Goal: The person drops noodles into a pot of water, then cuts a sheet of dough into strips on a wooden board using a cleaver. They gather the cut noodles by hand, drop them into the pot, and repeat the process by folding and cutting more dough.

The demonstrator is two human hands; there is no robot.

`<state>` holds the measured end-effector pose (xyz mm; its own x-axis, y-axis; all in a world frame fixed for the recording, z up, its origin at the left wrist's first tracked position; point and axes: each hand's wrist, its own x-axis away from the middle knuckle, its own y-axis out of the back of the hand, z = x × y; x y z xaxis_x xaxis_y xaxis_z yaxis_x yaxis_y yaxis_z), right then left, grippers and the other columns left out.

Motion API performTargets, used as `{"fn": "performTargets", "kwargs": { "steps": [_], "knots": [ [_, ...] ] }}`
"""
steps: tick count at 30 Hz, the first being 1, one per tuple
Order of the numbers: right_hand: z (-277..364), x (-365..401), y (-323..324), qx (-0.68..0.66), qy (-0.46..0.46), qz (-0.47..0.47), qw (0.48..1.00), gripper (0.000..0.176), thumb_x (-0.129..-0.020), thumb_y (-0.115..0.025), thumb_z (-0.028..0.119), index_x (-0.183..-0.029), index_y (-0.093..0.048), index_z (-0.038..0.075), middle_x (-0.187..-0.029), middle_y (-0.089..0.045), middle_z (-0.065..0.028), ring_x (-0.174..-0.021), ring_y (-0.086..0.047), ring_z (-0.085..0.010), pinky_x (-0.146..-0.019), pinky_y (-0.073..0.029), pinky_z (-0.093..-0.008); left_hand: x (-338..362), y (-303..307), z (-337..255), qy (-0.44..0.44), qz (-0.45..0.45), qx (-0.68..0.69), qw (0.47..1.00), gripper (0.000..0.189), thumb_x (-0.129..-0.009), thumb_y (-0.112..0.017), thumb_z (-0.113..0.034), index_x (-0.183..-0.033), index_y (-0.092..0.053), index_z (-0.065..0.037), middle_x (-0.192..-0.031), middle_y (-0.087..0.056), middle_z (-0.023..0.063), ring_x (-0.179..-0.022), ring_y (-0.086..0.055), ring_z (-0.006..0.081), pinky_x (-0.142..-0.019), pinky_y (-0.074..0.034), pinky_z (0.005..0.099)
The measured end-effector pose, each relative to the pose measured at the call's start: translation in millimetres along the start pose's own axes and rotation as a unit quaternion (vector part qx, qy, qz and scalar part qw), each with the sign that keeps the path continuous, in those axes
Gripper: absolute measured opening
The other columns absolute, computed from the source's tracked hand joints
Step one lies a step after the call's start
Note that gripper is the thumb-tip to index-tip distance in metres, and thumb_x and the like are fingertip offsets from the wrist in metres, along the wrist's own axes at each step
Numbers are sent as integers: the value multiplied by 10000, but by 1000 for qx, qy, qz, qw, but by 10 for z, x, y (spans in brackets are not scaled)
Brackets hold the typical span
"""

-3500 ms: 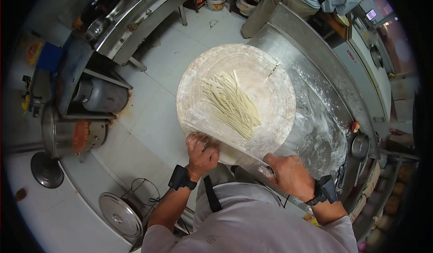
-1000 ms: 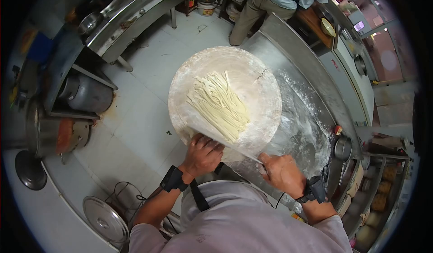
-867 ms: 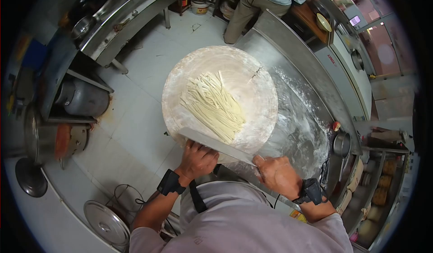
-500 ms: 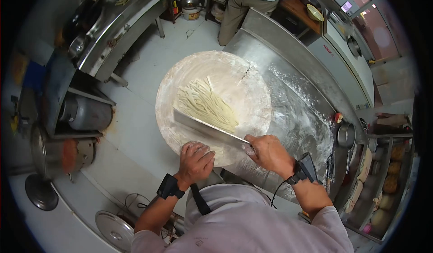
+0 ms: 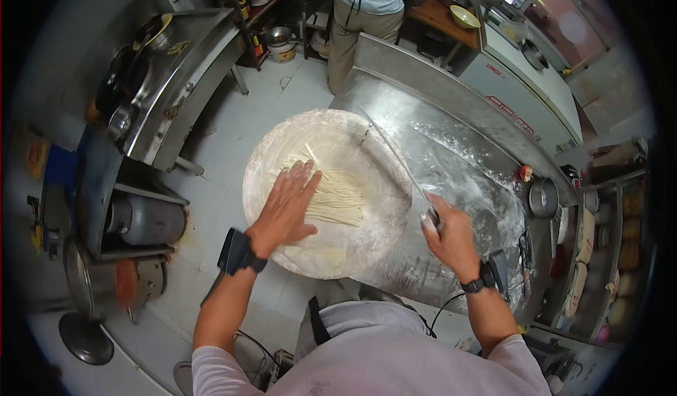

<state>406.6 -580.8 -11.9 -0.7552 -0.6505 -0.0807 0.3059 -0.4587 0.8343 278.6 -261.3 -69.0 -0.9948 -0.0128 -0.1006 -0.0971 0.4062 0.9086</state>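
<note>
Cut noodles [image 5: 337, 197] lie in a pile on a round, floured board [image 5: 381, 237]. My left hand [image 5: 285, 202] is spread flat over the left side of the pile, fingers pointing away from me, and hides part of it. A large cleaver [image 5: 392, 149] slants along the board's right edge, its blade seen nearly edge-on. Its handle is in my right hand [image 5: 451, 237], fingers wrapped round it. Near the board's front edge is a pale flat patch of dough [image 5: 321, 256].
Under the board, a flour-dusted steel counter [image 5: 458, 205] extends to the right. A small pot [image 5: 542, 197] and a shelf rack stand at its right end. Another person [image 5: 370, 15] is standing at the back. Steel stove [image 5: 187, 93] and large pot [image 5: 116, 283] are to the left.
My left hand has moved from the board's front edge onto the noodles and spread out. The cleaver has swung from across the noodles to the board's right edge. The view has shifted.
</note>
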Motion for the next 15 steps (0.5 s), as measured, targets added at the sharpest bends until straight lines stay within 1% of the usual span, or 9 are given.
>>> {"fn": "performTargets", "kwargs": {
  "steps": [2,3,6,8,9,11,12,14,15],
  "knots": [
    [-67,-170,-167,108,74,-66,989,422,-890,-660,121,-1300,-608,32,-887,-660,-222,-745,-651,-417,-652,-523,-482,-254,21,98,-51,111,-36,992,1096,-648,-893,-276,-1550,-341,13,-1626,-284,265,-1526,-239,423,-1272,-167,477],
    [-93,-253,-260,109,69,-71,989,422,-890,-660,121,-1300,-608,32,-887,-660,-222,-745,-651,-417,-652,-523,-482,-347,-8,157,-58,112,-39,991,1096,-648,-893,-276,-1550,-341,13,-1626,-284,265,-1526,-239,423,-1272,-167,477],
    [-156,-500,-576,205,66,-10,976,486,-874,-639,78,-1354,-569,44,-958,-662,-196,-818,-655,-389,-690,-545,-483,-562,-63,255,-70,178,-60,980,1038,-636,-872,-238,-1507,-384,46,-1568,-363,264,-1486,-305,425,-1269,-175,472],
    [-178,-547,-792,190,83,-4,978,435,-866,-625,43,-1301,-616,47,-1005,-662,-185,-900,-652,-372,-727,-553,-467,-606,-65,207,-108,181,-77,975,799,-625,-821,-172,-1333,-535,63,-1368,-522,238,-1341,-449,408,-1194,-295,469],
    [-169,-520,-852,189,78,-3,979,435,-866,-625,43,-1301,-616,47,-1005,-662,-185,-900,-652,-372,-727,-553,-467,-591,-74,182,-111,184,-76,974,799,-625,-821,-172,-1333,-535,63,-1368,-522,238,-1341,-449,408,-1194,-295,469],
    [-137,-467,-932,146,93,-40,984,362,-873,-623,49,-1234,-655,40,-1077,-654,-190,-990,-636,-365,-773,-553,-460,-540,-82,135,-125,176,-77,973,435,-636,-743,-107,-1034,-639,36,-1080,-595,178,-1117,-538,363,-1044,-396,456],
    [-45,-413,-902,133,81,-62,986,309,-867,-652,63,-1174,-683,37,-1096,-653,-180,-1004,-625,-376,-812,-545,-467,-491,-148,146,-126,178,-76,973,435,-636,-743,-107,-1034,-639,36,-1080,-595,178,-1117,-538,363,-1044,-396,456],
    [106,-248,-810,107,65,-78,989,302,-862,-670,74,-1161,-685,35,-1107,-652,-174,-1013,-621,-376,-833,-538,-466,-375,-311,188,-195,87,-86,973,191,-667,-693,-62,-840,-638,-2,-920,-597,137,-991,-558,328,-933,-420,439],
    [164,-153,-779,82,49,-95,991,296,-857,-688,84,-1149,-688,33,-1118,-652,-167,-1022,-616,-375,-854,-532,-465,-314,-307,164,-195,89,-87,973,191,-667,-693,-62,-840,-638,-2,-920,-597,137,-991,-558,328,-933,-420,439]
  ]
}}
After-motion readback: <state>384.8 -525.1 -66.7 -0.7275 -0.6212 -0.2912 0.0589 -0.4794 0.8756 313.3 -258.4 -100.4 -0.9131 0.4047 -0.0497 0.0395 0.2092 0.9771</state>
